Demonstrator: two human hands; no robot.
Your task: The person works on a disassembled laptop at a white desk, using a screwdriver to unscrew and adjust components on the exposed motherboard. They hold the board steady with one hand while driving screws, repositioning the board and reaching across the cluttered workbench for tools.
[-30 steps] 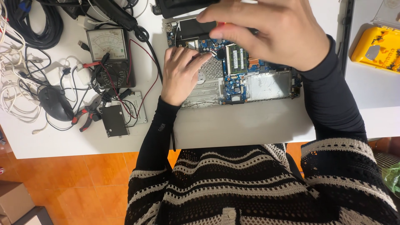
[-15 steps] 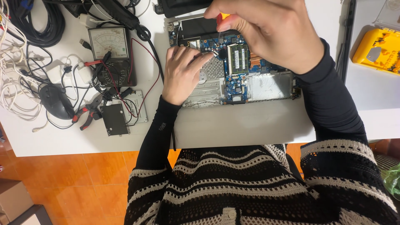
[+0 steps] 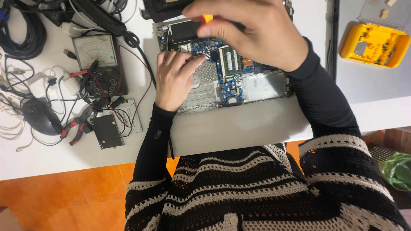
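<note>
White worktop (image 3: 239, 128), item one: an opened laptop chassis (image 3: 265, 87) with its blue circuit board (image 3: 231, 83) exposed, lying at the centre just ahead of me. A green memory module (image 3: 230, 60) sits in the board's upper middle.

Item two: my left hand (image 3: 175, 79), laid palm down on the left part of the chassis, fingers spread loosely and resting on the metal, gripping nothing.

Item three: my right hand (image 3: 252, 32), curled above the board's far edge, fingertips pinched around a small screwdriver (image 3: 207, 25) with an orange-yellow handle top. Its thin shaft points down at the board near the left fingertips; whether the tip touches the board I cannot tell.

Item four, left of the chassis: an analogue multimeter (image 3: 99, 64) with red and black leads, a bare hard drive (image 3: 106, 131), red-handled pliers (image 3: 75, 128), a black computer mouse (image 3: 40, 116), and coiled black cables (image 3: 25, 36).

Item five, far right: a yellow parts tray (image 3: 374, 45) holding small bits, well apart from both hands.
</note>
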